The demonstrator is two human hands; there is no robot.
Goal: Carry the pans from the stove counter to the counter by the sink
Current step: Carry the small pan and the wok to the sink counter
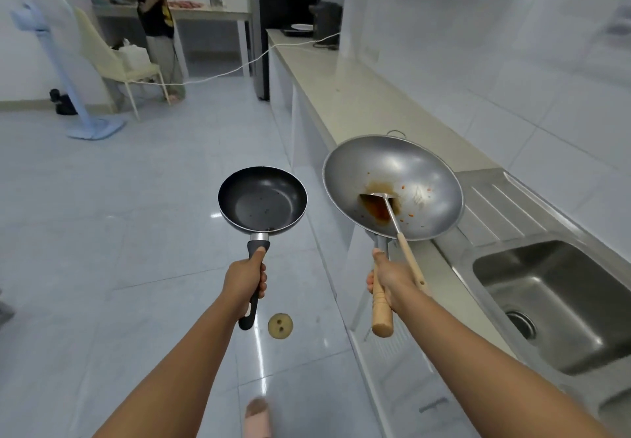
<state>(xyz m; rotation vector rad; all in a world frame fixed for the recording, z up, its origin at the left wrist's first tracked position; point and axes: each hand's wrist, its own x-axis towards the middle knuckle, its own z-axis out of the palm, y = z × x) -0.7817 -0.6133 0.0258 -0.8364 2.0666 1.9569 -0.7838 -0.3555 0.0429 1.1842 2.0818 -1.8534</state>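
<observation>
Left hand (244, 278) clamped on black frying pan (262, 200) handle over the floor, right hand (391, 282) clamped on wok (392, 186) handle, wok with spatula (392, 219) inside, just left of the sink (553, 301).

1 head-worn view – looking forward and down, close over both outstretched arms.

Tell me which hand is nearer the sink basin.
Right. The right hand, gripping the wok handle, is just left of the sink basin; the left hand, holding the frying pan, is farther left over the floor.
</observation>
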